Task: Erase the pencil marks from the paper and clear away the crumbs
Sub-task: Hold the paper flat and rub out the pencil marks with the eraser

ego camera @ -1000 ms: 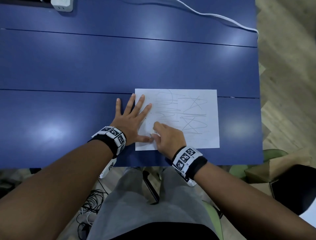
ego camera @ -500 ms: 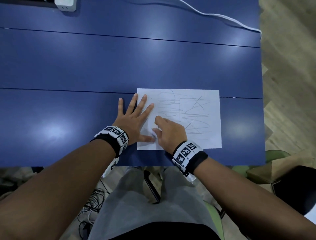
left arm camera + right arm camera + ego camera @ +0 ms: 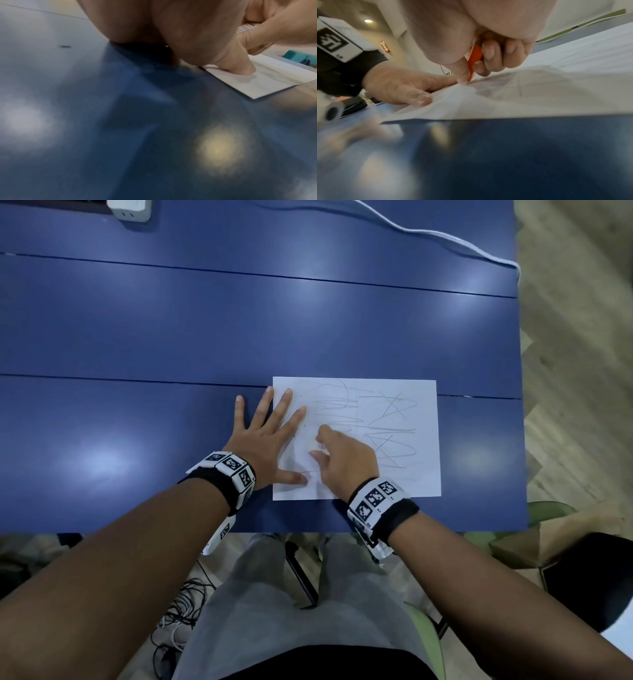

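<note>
A white sheet of paper (image 3: 394,412) with grey pencil scribbles lies near the front right of the blue table (image 3: 171,337). My left hand (image 3: 270,436) lies flat with spread fingers across the paper's left edge, thumb pressing the paper (image 3: 240,67). My right hand (image 3: 339,457) grips a small eraser (image 3: 321,446) between thumb and fingers and holds it against the paper's left part. In the right wrist view the eraser (image 3: 475,59) shows orange with its tip on the paper (image 3: 539,94). No crumbs are clear enough to tell.
A white charger block (image 3: 130,208) sits at the table's far left edge and a white cable (image 3: 445,237) runs across the far right corner. The table's right edge drops to wooden floor (image 3: 575,337). My lap and floor cables lie below the front edge.
My right hand has slid the eraser up the paper, away from me and off the left thumb. The left hand stays flat on the sheet.
</note>
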